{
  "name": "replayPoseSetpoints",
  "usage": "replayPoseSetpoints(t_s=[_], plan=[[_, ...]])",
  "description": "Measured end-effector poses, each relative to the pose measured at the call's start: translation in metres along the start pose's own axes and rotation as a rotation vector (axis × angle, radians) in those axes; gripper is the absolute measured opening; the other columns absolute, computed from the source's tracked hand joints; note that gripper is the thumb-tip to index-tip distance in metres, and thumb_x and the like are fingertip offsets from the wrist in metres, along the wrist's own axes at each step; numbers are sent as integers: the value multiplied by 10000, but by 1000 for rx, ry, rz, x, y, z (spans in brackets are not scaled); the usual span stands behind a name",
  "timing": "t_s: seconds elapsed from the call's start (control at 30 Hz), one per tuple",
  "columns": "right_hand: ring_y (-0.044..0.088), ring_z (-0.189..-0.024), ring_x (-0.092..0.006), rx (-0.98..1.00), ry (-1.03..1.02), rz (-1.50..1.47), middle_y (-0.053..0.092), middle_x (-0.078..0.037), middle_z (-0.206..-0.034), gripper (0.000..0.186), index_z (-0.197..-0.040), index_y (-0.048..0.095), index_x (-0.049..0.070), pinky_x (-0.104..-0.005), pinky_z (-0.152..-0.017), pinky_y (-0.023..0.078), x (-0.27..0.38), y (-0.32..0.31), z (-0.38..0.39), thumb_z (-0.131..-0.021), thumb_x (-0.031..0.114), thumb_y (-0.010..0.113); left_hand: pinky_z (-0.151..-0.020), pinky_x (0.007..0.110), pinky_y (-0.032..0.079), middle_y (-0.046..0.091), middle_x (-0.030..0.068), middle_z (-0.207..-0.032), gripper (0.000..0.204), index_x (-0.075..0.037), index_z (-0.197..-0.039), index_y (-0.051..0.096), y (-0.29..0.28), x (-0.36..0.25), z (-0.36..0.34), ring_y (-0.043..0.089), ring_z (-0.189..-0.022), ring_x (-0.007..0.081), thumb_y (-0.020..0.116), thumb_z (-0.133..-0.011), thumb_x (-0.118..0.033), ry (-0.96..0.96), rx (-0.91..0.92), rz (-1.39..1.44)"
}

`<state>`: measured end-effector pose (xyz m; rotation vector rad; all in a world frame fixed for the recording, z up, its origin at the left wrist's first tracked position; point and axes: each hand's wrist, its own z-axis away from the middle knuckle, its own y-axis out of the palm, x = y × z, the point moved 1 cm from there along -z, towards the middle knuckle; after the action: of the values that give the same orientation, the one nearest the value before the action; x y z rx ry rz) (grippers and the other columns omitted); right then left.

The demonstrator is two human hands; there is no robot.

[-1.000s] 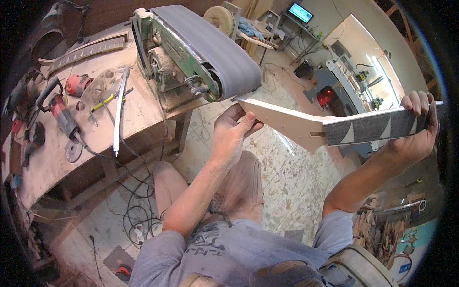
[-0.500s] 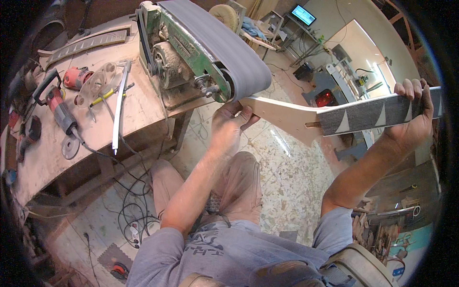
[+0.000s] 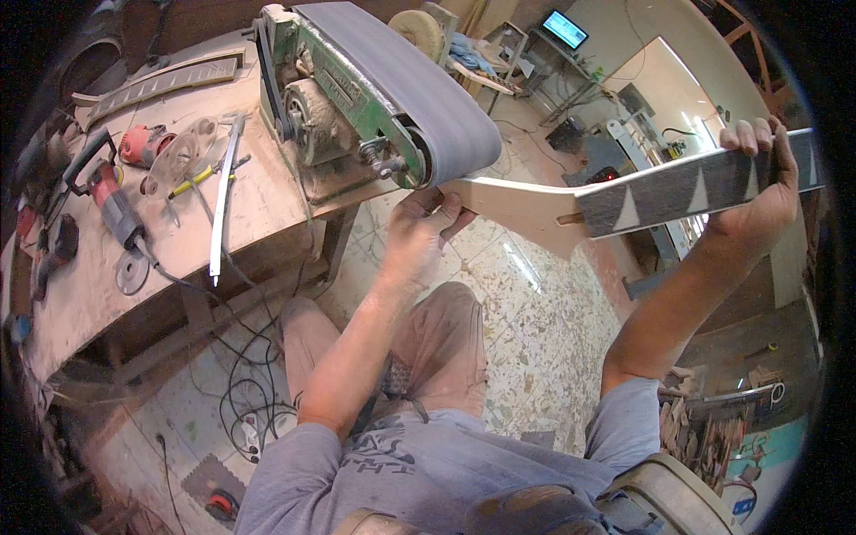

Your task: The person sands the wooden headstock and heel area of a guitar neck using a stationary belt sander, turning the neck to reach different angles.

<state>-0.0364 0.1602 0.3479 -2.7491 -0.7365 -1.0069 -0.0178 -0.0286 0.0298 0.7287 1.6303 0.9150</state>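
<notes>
A guitar neck with a pale wooden headstock [image 3: 513, 203] and a dark fingerboard [image 3: 660, 194] with white triangular inlays spans between my hands. My left hand [image 3: 415, 236] pinches the headstock's tip, right under the rounded end of a belt sander [image 3: 459, 134]. The tip's upper edge lies at the grey belt; whether it touches there I cannot tell. Farther right, my right hand [image 3: 762, 192] is wrapped around the neck, its fingers over the top edge and the palm below.
A wooden workbench [image 3: 80, 330] at left carries an angle grinder [image 3: 116, 201], a caliper [image 3: 225, 201] and another inlaid fingerboard [image 3: 165, 87]. Black cables [image 3: 245, 383] lie coiled on the floor below. Wood scraps [image 3: 704, 437] are piled at lower right; a lit monitor [image 3: 564, 28] stands at the back.
My right hand has raised its end of the guitar neck and come slightly left, so the neck tilts up more. My left hand and the headstock tip have shifted slightly left.
</notes>
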Motion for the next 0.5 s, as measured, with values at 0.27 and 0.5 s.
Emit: replayPoseSetpoints(t_s=[0.27,0.5], plan=[[464,-757,-201,10,19,-11,443,-68,-819,145,-1014,513,-25,-362,-744,405,8,-2,-15,-913,71,551,-974,333,520,594,148,-1176,332,85,-1203,521,18,-3,4,616,-1046,213,607,-945,-105,-40,-12,23],[497,-757,-200,-56,17,26,487,-72,-819,153,-991,540,-20,-364,-748,431,-16,10,-5,-908,106,564,-995,385,522,599,162,-1158,257,87,-1171,539,-4,2,-9,616,-1045,230,558,-943,-29,31,-9,19]])
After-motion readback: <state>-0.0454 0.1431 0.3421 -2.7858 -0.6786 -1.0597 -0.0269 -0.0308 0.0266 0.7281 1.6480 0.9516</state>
